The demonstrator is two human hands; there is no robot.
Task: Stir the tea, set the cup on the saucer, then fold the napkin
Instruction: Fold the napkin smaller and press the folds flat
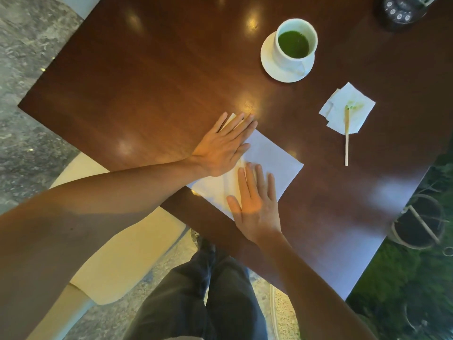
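Napkin fold in hand; cup on saucer

Lower centre: right hand [257, 204] flat, fingers straight, pressing the napkin [272, 165] at the table [147, 77] edge; just above, left hand [225, 146] also flat on its upper-left corner, neither gripping. Napkin: thin, soft, light, likely to slide on polished wood; best pinned with one palm and lifted by a free corner. Right of centre: stirrer [346, 141] on a stained tissue [348, 107]. Upper right: cup [294, 45] of green tea on saucer [267, 57]
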